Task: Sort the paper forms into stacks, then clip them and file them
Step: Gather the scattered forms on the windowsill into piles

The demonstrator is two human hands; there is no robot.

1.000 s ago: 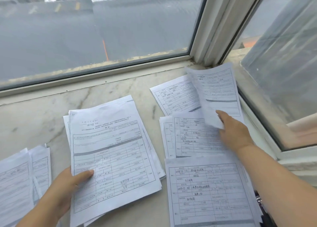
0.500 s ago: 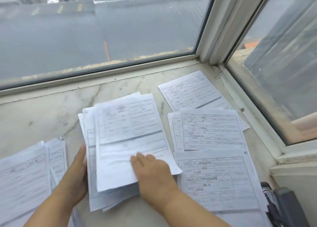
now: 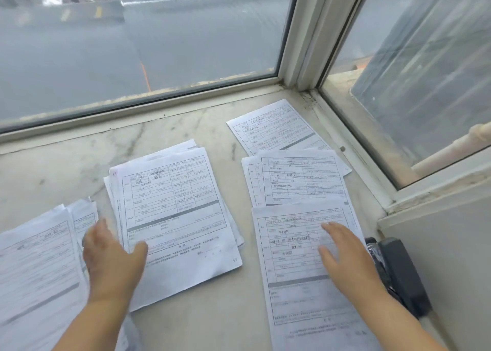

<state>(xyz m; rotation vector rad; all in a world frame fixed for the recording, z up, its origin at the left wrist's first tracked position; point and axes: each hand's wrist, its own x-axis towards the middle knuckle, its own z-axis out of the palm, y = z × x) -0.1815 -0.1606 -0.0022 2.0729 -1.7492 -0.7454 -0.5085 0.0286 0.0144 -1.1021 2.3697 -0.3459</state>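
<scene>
Printed paper forms lie in groups on a marble sill. The centre stack (image 3: pixel 175 212) has a gridded form on top. My left hand (image 3: pixel 111 260) rests at its left edge, fingers apart, thumb on the top sheet. To the right lie a near form (image 3: pixel 305 284), a middle pile (image 3: pixel 300 178) and a far sheet (image 3: pixel 276 127). My right hand (image 3: pixel 345 255) lies flat and open on the near form. Another pile (image 3: pixel 37 265) sits at the far left.
The marble sill (image 3: pixel 66 162) ends at window frames at the back (image 3: pixel 148 103) and on the right (image 3: pixel 353 148). A dark stapler-like tool (image 3: pixel 403 273) lies by the right wall, just beside my right wrist.
My right hand carried a sheet from the far right onto the centre stack, let it go, and moved right onto the near form. My left hand stayed at the stack's left edge.
</scene>
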